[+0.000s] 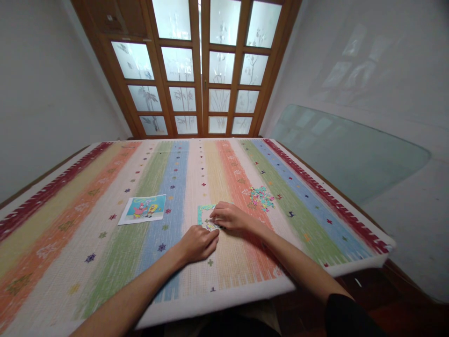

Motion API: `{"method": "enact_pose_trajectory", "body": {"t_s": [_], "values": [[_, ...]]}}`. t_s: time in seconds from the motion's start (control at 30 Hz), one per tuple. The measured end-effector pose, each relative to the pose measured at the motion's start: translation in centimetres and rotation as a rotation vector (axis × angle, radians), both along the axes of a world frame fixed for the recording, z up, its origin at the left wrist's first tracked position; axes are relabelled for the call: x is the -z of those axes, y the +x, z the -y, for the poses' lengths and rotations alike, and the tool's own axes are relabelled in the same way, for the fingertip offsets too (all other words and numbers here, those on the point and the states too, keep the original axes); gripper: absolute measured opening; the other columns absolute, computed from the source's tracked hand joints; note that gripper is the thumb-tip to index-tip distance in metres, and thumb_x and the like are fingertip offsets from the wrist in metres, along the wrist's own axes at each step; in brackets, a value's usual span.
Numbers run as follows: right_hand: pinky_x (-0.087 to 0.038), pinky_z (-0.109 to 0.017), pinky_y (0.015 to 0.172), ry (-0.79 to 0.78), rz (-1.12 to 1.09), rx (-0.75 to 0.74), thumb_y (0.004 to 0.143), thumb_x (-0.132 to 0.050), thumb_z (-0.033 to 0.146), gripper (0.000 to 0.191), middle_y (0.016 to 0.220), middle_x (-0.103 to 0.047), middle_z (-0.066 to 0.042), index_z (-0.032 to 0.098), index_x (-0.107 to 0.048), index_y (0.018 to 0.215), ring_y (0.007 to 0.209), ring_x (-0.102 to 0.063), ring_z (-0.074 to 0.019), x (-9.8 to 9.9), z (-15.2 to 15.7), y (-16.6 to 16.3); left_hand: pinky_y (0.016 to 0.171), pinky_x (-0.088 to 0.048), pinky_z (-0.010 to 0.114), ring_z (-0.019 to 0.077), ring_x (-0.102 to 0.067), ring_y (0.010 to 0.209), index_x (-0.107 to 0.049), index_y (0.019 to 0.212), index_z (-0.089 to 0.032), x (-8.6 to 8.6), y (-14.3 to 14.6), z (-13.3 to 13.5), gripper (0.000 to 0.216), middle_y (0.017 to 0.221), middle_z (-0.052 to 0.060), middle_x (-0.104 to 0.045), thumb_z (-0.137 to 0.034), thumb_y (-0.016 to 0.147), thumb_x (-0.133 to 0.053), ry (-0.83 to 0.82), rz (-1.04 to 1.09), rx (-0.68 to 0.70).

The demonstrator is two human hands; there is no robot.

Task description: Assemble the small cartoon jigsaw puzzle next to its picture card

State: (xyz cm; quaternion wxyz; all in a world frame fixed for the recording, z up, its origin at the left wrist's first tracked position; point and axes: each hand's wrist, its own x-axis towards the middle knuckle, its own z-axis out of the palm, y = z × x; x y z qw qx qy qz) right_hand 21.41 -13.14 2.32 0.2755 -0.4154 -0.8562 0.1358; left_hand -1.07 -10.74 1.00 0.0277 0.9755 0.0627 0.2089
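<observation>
A partly joined jigsaw puzzle [199, 215] lies on the striped cloth in front of me, its turquoise edge strips forming a corner at the back left. My right hand [227, 216] rests over its right part, fingers curled down and hiding what is under them. Just nearer to me, my left hand [198, 242] lies with bent fingers, its tips by the small pale puzzle pieces [211, 226]. Whether either hand pinches a piece is too small to make out. To the left is a picture card [143, 208] with a pink and a yellow cartoon figure.
A heap of loose puzzle pieces [262, 198] lies right of my hands. The striped tablecloth [101, 262] covers a large table whose front edge is close to me. Behind stand wooden doors [202, 93] with frosted panes; a glass sheet [347, 145] is along the right wall.
</observation>
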Motion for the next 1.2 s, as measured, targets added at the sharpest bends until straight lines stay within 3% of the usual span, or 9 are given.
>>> {"method": "enact_pose_trajectory", "body": {"t_s": [0.17, 0.27, 0.37, 0.47, 0.53, 0.7, 0.9, 1.07, 1.2], "values": [[-0.051, -0.034, 0.082, 0.007, 0.024, 0.016, 0.096, -0.063, 0.020, 0.011, 0.092, -0.071, -0.009, 0.019, -0.074, 0.097, 0.089, -0.063, -0.0219, 0.0, 0.1, 0.4, 0.055, -0.045, 0.028, 0.0164, -0.059, 0.050, -0.059, 0.088, -0.019, 0.0, 0.0, 0.0, 0.023, 0.059, 0.001, -0.061, -0.022, 0.102, -0.041, 0.018, 0.001, -0.007], [-0.050, -0.036, 0.085, 0.034, 0.014, 0.100, 0.096, -0.064, 0.023, 0.012, 0.094, -0.072, -0.010, 0.018, -0.074, 0.100, 0.092, -0.064, -0.0226, -0.7, 0.2, 1.9, 0.052, -0.044, 0.029, 0.0160, -0.057, 0.047, -0.059, 0.087, -0.019, 0.0, 0.0, 0.0, 0.025, 0.058, 0.001, -0.061, -0.022, 0.102, -0.040, 0.033, 0.011, 0.004], [-0.050, -0.034, 0.084, 0.038, 0.023, 0.272, 0.090, -0.064, 0.016, 0.013, 0.094, -0.072, -0.009, 0.019, -0.075, 0.096, 0.091, -0.065, -0.0216, -1.9, 0.2, 5.5, 0.051, -0.043, 0.028, 0.0157, -0.056, 0.046, -0.059, 0.086, -0.019, -0.1, 0.1, 0.0, 0.027, 0.057, 0.000, -0.060, -0.022, 0.103, -0.038, 0.045, 0.019, 0.014], [-0.050, -0.031, 0.081, 0.009, 0.045, 0.620, 0.082, -0.064, 0.013, 0.017, 0.088, -0.073, -0.005, 0.021, -0.077, 0.091, 0.082, -0.065, -0.0190, -3.3, 0.8, 10.5, 0.050, -0.043, 0.028, 0.0156, -0.055, 0.046, -0.058, 0.085, -0.019, -0.2, 0.1, 0.0, 0.029, 0.057, -0.001, -0.059, -0.022, 0.103, -0.036, 0.052, 0.032, 0.013], [-0.049, -0.032, 0.078, 0.013, 0.042, 0.747, 0.084, -0.062, 0.016, 0.018, 0.088, -0.075, -0.007, 0.019, -0.077, 0.092, 0.076, -0.064, -0.0194, -3.9, 1.6, 13.8, 0.050, -0.043, 0.028, 0.0154, -0.055, 0.046, -0.058, 0.085, -0.019, -0.2, 0.1, 0.0, 0.029, 0.056, -0.001, -0.059, -0.022, 0.103, -0.036, 0.056, 0.034, 0.010], [-0.049, -0.033, 0.072, -0.019, 0.027, 0.978, 0.081, -0.058, 0.021, 0.022, 0.081, -0.075, -0.010, 0.017, -0.079, 0.086, 0.071, -0.062, -0.0212, -2.8, 4.2, 18.3, 0.050, -0.042, 0.028, 0.0151, -0.055, 0.046, -0.059, 0.085, -0.019, -0.4, 0.1, 0.0, 0.030, 0.056, -0.001, -0.059, -0.022, 0.103, -0.035, 0.096, 0.019, 0.009], [-0.048, -0.033, 0.075, -0.098, -0.030, 1.053, 0.077, -0.065, 0.029, 0.018, 0.076, -0.071, -0.008, 0.017, -0.079, 0.079, 0.073, -0.063, -0.0220, -0.5, 4.9, 18.4, 0.051, -0.042, 0.028, 0.0155, -0.057, 0.048, -0.059, 0.087, -0.018, -0.4, 0.1, -0.1, 0.030, 0.057, 0.000, -0.060, -0.022, 0.104, -0.035, 0.115, -0.001, 0.010], [-0.048, -0.032, 0.074, -0.136, -0.164, 1.043, 0.072, -0.069, 0.027, 0.009, 0.073, -0.070, -0.006, 0.019, -0.072, 0.070, 0.072, -0.061, -0.0207, -0.5, 4.7, 18.4, 0.051, -0.042, 0.028, 0.0155, -0.057, 0.048, -0.059, 0.087, -0.018, -0.4, 0.0, 0.0, 0.029, 0.058, 0.000, -0.061, -0.022, 0.104, -0.036, 0.107, 0.002, 0.015], [-0.048, -0.031, 0.064, -0.187, -0.335, 1.003, 0.072, -0.070, 0.035, 0.016, 0.064, -0.068, -0.004, 0.020, -0.067, 0.069, 0.062, -0.060, -0.0189, -0.8, 4.8, 18.3, 0.051, -0.042, 0.029, 0.0161, -0.056, 0.048, -0.060, 0.088, -0.018, -0.4, 0.0, 0.0, 0.030, 0.058, 0.001, -0.060, -0.022, 0.104, -0.035, 0.105, 0.012, 0.020]]}}
